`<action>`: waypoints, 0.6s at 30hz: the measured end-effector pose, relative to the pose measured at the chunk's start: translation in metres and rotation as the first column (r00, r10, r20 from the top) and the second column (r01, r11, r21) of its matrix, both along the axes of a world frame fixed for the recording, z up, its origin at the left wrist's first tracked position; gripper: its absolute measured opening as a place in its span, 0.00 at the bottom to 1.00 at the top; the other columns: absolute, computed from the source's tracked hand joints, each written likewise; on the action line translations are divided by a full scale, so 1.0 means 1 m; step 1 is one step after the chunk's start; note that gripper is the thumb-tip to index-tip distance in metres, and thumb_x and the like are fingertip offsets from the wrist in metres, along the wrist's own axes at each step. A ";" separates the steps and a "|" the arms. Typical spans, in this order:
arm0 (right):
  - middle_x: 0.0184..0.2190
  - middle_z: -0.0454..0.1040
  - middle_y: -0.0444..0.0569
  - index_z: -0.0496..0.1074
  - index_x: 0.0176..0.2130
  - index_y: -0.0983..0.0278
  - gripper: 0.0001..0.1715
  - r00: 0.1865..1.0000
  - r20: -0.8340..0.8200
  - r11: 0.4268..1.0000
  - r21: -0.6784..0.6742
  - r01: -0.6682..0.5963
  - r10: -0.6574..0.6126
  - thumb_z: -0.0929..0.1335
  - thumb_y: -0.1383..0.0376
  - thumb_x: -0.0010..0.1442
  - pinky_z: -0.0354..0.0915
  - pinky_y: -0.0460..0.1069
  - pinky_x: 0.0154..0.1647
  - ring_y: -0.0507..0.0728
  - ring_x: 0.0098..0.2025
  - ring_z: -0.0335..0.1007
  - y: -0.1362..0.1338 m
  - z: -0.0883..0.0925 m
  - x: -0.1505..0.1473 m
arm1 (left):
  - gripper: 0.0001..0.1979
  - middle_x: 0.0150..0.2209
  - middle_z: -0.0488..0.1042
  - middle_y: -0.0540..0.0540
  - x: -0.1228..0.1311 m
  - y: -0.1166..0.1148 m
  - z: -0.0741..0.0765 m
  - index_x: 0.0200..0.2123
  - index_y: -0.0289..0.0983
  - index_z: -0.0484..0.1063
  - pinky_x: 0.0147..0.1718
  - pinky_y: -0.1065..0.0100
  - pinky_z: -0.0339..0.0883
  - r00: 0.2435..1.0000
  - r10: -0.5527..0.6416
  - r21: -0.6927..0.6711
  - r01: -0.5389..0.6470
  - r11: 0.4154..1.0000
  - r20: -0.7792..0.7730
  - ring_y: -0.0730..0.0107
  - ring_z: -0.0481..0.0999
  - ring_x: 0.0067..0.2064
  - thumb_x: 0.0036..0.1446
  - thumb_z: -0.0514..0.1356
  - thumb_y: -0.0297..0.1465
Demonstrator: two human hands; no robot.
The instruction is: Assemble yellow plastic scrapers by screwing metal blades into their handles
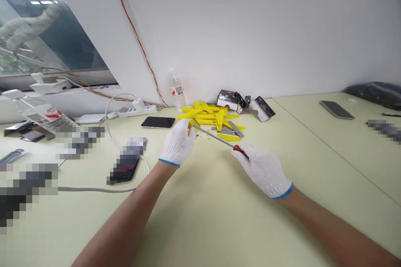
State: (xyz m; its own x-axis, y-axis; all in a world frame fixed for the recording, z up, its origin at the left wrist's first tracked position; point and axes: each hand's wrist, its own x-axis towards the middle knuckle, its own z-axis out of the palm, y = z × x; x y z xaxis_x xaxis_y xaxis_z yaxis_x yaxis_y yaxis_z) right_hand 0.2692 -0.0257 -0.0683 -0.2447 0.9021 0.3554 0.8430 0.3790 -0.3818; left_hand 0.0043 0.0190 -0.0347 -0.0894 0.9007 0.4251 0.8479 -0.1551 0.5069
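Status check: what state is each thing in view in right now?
Left hand: gloved, gripping a yellow plastic piece.
Right hand: gloved, holding a red-handled file, its tip at that piece.
Yellow plastic pieces: loose heap.
Plastic bottle: upright.
Smartphone: lying flat, dark.
Power strip: adapter plugged in.

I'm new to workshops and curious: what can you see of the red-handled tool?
The tool has a long, thin, steel-looking shaft and a glossy red grip, held in the gloved right hand. It slants away over the table, its far end at a yellow piece in the gloved left hand. It may be a file.
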 end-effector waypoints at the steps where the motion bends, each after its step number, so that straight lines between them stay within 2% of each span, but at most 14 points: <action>1: 0.34 0.78 0.47 0.76 0.41 0.60 0.22 1.000 -0.001 1.000 -0.011 -0.022 0.022 0.61 0.49 0.74 0.56 0.49 0.31 0.56 0.31 0.71 0.000 0.001 0.000 | 0.18 0.46 0.80 0.39 -0.001 0.000 -0.002 0.54 0.38 0.76 0.42 0.65 0.68 1.000 0.015 0.007 -0.015 1.000 -0.010 0.63 0.79 0.43 0.63 0.55 0.26; 5: 0.28 0.72 0.44 0.71 0.34 0.61 0.25 0.983 -0.169 0.965 -0.242 -0.106 0.065 0.61 0.49 0.75 0.56 0.48 0.32 0.54 0.30 0.66 -0.001 0.014 -0.002 | 0.13 0.41 0.79 0.40 -0.002 -0.002 -0.003 0.48 0.37 0.75 0.39 0.64 0.65 0.990 0.081 0.009 -0.080 0.997 -0.112 0.60 0.78 0.42 0.66 0.53 0.30; 8: 0.25 0.64 0.42 0.64 0.30 0.63 0.28 0.952 -0.308 0.873 -0.462 -0.153 0.004 0.63 0.46 0.72 0.52 0.46 0.28 0.51 0.28 0.58 0.000 0.024 -0.001 | 0.09 0.41 0.79 0.39 -0.002 -0.003 0.000 0.42 0.38 0.72 0.37 0.64 0.63 0.978 0.095 -0.016 -0.100 0.995 -0.183 0.59 0.78 0.41 0.68 0.52 0.32; 10: 0.24 0.58 0.40 0.63 0.31 0.63 0.29 0.901 -0.419 0.743 -0.637 -0.206 -0.110 0.64 0.43 0.70 0.46 0.45 0.23 0.48 0.24 0.50 0.003 0.026 0.002 | 0.08 0.42 0.79 0.40 -0.002 -0.002 0.000 0.40 0.38 0.70 0.37 0.63 0.62 0.980 0.077 -0.016 -0.081 0.997 -0.182 0.60 0.78 0.41 0.68 0.53 0.33; 12: 0.24 0.55 0.38 0.65 0.35 0.62 0.29 0.810 -0.536 0.542 -0.765 -0.347 -0.237 0.66 0.40 0.67 0.40 0.45 0.20 0.47 0.21 0.42 0.007 0.026 0.007 | 0.07 0.43 0.79 0.41 -0.002 -0.001 0.000 0.40 0.38 0.70 0.38 0.63 0.64 0.985 0.050 -0.004 -0.052 0.999 -0.163 0.60 0.79 0.42 0.68 0.53 0.33; 13: 0.23 0.55 0.37 0.66 0.37 0.61 0.29 0.759 -0.586 0.445 -0.782 -0.437 -0.284 0.67 0.38 0.66 0.37 0.44 0.19 0.46 0.20 0.38 0.009 0.025 0.009 | 0.07 0.43 0.79 0.42 -0.002 0.000 0.000 0.41 0.38 0.70 0.39 0.63 0.64 0.987 0.040 0.004 -0.040 0.999 -0.157 0.60 0.79 0.43 0.68 0.53 0.33; 14: 0.23 0.54 0.36 0.66 0.39 0.61 0.30 0.714 -0.626 0.370 -0.773 -0.515 -0.314 0.67 0.37 0.65 0.36 0.44 0.18 0.45 0.19 0.36 0.010 0.024 0.010 | 0.08 0.44 0.79 0.42 -0.003 0.000 0.000 0.42 0.38 0.71 0.40 0.63 0.65 0.987 0.034 0.013 -0.032 0.999 -0.155 0.59 0.79 0.44 0.68 0.53 0.33; 15: 0.23 0.54 0.35 0.67 0.40 0.61 0.30 0.686 -0.651 0.337 -0.758 -0.559 -0.325 0.67 0.37 0.65 0.35 0.44 0.17 0.45 0.19 0.34 0.012 0.022 0.011 | 0.08 0.44 0.79 0.42 -0.003 0.001 0.000 0.43 0.38 0.71 0.41 0.63 0.66 0.987 0.031 0.016 -0.029 0.999 -0.157 0.59 0.79 0.44 0.68 0.53 0.33; 16: 0.23 0.54 0.35 0.67 0.40 0.61 0.30 0.681 -0.660 0.348 -0.749 -0.564 -0.318 0.67 0.37 0.65 0.35 0.44 0.17 0.45 0.19 0.33 0.012 0.021 0.010 | 0.09 0.45 0.79 0.42 -0.003 0.002 0.000 0.44 0.38 0.72 0.42 0.62 0.66 0.987 0.033 0.014 -0.031 0.999 -0.160 0.58 0.79 0.45 0.68 0.53 0.33; 17: 0.23 0.55 0.35 0.67 0.41 0.62 0.29 0.703 -0.649 0.400 -0.750 -0.527 -0.292 0.66 0.39 0.66 0.36 0.44 0.18 0.45 0.19 0.35 0.012 0.020 0.009 | 0.10 0.45 0.79 0.42 -0.004 0.002 0.000 0.45 0.38 0.72 0.42 0.62 0.67 0.986 0.039 0.007 -0.038 0.999 -0.164 0.58 0.79 0.45 0.68 0.53 0.33; 18: 0.23 0.58 0.36 0.68 0.41 0.62 0.27 0.744 -0.621 0.488 -0.742 -0.459 -0.245 0.67 0.41 0.67 0.39 0.44 0.18 0.46 0.19 0.39 0.012 0.019 0.008 | 0.10 0.45 0.79 0.41 -0.005 0.002 0.000 0.46 0.37 0.72 0.42 0.62 0.67 0.985 0.050 0.001 -0.050 0.999 -0.167 0.57 0.79 0.46 0.68 0.53 0.33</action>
State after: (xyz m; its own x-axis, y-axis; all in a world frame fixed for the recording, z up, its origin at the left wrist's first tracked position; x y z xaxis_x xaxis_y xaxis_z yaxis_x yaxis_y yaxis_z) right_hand 0.2768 -0.0141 -0.0490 -0.4242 0.7977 -0.4287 0.2681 -0.3415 -0.9008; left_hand -0.0003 0.0210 -0.0342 -0.0620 0.8984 0.4348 0.9275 -0.1091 0.3576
